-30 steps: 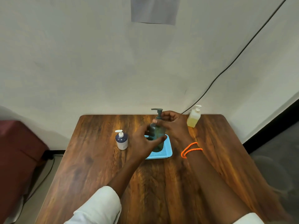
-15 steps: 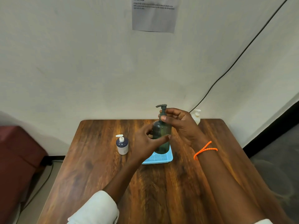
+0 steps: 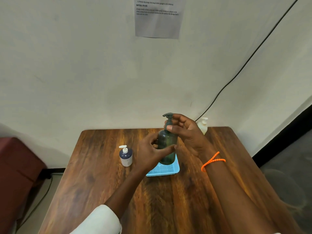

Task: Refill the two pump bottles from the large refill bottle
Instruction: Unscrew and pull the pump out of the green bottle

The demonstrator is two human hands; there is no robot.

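**Unscrewing the pump from the large green bottle**

Head view: The large dark green refill bottle stands upright in a shallow light-blue tray near the middle of the wooden table. The left hand is wrapped around its body, thumb across the front and fingers behind, closed firmly on it. The right hand has thumb and fingertips pinched on the collar just below the dark pump head; it looks placed for twisting the pump off.

To do this well, I judge the left hand should brace the bottle against the tray floor while the right turns only the collar, not the nozzle, then lifts straight up so the dip tube clears the neck without dripping.

The two pump bottles wait on the table: a squat navy one with a white pump just left of the tray, and a pale yellowish one at the far edge, partly hidden behind the right hand. Both have their pumps still on.

The green bottle is smooth, rounded and translucent. The tray floor has a fine mesh pattern. The tabletop shows glossy, streaked grain. An orange cord bracelet circles the right wrist.
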